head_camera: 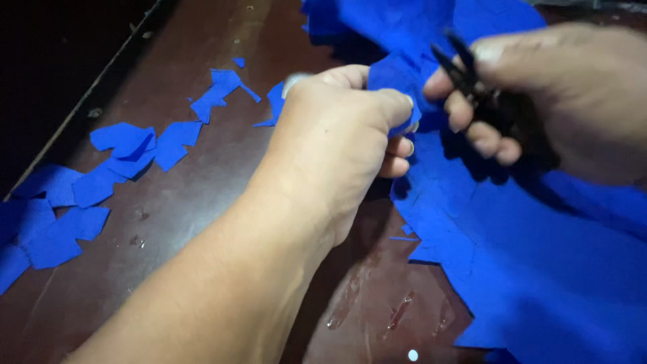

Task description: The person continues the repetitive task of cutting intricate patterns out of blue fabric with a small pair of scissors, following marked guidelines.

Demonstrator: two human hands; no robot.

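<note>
the left hand [344, 135] has its fingers [397, 147] curled shut, pinching a fold of the blue fabric [526, 256] that spreads over the right side of the dark brown worktop [202, 202]. the right hand [566, 101] is closed around small black snips [472, 81], whose slightly parted blades point at the pinched fold, just beside the left thumb. cut blue scraps [101, 175] lie scattered on the worktop to the left, well apart from both hands.

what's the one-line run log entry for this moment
left hand: pinching blue fabric edge | right hand: holding black snips at that edge | blue scraps: scattered left on dark table
</note>
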